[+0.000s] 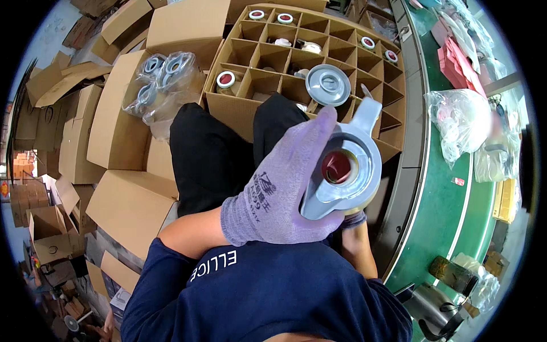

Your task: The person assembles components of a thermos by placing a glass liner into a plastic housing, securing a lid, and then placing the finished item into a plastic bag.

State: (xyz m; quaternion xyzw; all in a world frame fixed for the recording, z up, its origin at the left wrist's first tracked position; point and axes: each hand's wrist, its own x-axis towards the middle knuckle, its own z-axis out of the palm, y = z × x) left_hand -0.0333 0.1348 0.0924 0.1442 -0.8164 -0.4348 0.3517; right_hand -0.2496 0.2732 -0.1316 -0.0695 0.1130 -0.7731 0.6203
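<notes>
My left hand (285, 182), in a purple-grey knit glove, is closed round the top of a grey-blue plastic vacuum jug (356, 191) held above my lap. The thumb lies along the far rim, and the other fingers pass round the near side. Dark red shows inside the jug's round mouth, and its handle points away from me. My right hand (354, 220), also gloved, is below the jug at the near right, mostly hidden; its fingers do not show. Just beyond the jug, a round grey-blue lid (328, 85) appears over the divided carton.
A carton with cardboard dividers (259, 56) stands ahead, with red-and-white-topped round pieces (226, 80) in some cells. At left, an open carton (117, 108) has bagged grey-blue parts (171, 68). A green workbench (424, 228) runs along the right, bearing plastic bags (458, 122) and a steel kettle (433, 308).
</notes>
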